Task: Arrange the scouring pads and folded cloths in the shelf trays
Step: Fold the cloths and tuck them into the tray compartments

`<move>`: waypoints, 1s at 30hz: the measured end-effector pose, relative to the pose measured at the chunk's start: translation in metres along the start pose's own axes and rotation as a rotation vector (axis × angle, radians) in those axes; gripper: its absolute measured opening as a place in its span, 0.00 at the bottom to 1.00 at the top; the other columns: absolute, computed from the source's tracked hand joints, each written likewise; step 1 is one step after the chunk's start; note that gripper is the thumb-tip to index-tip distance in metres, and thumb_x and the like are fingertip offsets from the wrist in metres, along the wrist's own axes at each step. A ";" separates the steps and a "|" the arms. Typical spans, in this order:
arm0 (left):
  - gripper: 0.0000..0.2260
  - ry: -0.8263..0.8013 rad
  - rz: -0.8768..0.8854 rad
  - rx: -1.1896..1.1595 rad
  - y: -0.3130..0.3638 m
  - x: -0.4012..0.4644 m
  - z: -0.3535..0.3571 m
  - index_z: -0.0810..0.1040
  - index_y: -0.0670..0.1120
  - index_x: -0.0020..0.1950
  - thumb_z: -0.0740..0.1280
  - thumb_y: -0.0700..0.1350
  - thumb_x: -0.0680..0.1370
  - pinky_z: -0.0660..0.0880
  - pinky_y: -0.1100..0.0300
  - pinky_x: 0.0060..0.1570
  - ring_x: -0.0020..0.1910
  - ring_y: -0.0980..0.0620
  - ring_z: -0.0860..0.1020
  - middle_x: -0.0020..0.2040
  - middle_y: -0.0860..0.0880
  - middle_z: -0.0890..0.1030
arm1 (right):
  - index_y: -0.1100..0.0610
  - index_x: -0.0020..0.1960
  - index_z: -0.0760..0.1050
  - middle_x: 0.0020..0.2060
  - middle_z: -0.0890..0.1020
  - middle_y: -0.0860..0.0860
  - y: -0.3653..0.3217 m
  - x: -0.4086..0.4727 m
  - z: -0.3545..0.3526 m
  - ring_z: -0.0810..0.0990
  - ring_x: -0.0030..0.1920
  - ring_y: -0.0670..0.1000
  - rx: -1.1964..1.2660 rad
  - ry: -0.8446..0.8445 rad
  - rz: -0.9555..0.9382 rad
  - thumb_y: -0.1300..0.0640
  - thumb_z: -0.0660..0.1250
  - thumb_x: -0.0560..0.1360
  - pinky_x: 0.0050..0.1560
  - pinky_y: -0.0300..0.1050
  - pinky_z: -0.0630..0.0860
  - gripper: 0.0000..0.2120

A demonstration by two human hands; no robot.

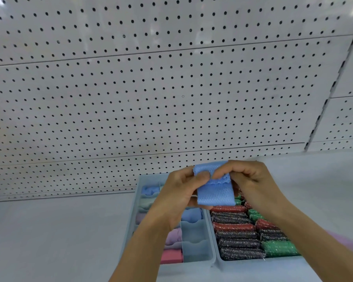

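Blue cloth (213, 188) was pinched in both hands, left hand (181, 192) and right hand (251, 180), mid-fold above the divided tray (198, 255); next, probably tucking it into an empty compartment.

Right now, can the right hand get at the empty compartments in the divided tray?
Probably not yet. The right hand and left hand both pinch the blue cloth. The empty compartments lie open below, beside the left forearm; the way looks free once the cloth is released.
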State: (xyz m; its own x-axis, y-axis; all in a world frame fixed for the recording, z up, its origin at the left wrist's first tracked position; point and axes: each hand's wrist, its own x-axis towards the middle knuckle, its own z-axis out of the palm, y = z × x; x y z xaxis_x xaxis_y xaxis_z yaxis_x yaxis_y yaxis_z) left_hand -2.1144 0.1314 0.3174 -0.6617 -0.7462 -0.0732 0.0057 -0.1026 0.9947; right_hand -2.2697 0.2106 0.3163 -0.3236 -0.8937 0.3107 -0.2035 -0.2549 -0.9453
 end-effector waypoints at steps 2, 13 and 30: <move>0.06 0.075 0.078 -0.011 -0.001 -0.001 -0.002 0.81 0.43 0.55 0.66 0.40 0.79 0.80 0.56 0.34 0.40 0.48 0.83 0.44 0.47 0.84 | 0.49 0.51 0.83 0.48 0.84 0.52 0.002 0.001 0.001 0.81 0.41 0.65 0.141 0.028 0.032 0.64 0.58 0.81 0.35 0.56 0.80 0.17; 0.08 0.084 0.268 -0.132 -0.007 -0.008 -0.021 0.85 0.45 0.47 0.69 0.35 0.74 0.81 0.48 0.48 0.48 0.41 0.84 0.48 0.42 0.85 | 0.54 0.38 0.85 0.41 0.84 0.59 -0.002 0.002 0.019 0.80 0.34 0.56 0.365 -0.024 0.129 0.71 0.66 0.71 0.31 0.42 0.76 0.14; 0.23 0.053 0.367 0.513 -0.049 -0.021 -0.061 0.78 0.56 0.56 0.67 0.29 0.72 0.75 0.67 0.51 0.50 0.61 0.79 0.52 0.58 0.81 | 0.47 0.51 0.77 0.45 0.80 0.45 0.035 0.000 0.051 0.77 0.47 0.47 -0.739 -0.347 0.004 0.55 0.73 0.70 0.48 0.44 0.73 0.11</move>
State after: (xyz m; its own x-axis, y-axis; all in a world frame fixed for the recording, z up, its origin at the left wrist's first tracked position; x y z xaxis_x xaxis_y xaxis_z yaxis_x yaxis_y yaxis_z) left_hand -2.0552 0.1120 0.2660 -0.6468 -0.7058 0.2889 -0.1439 0.4849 0.8627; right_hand -2.2301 0.1826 0.2781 -0.0456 -0.9885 0.1440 -0.7989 -0.0504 -0.5993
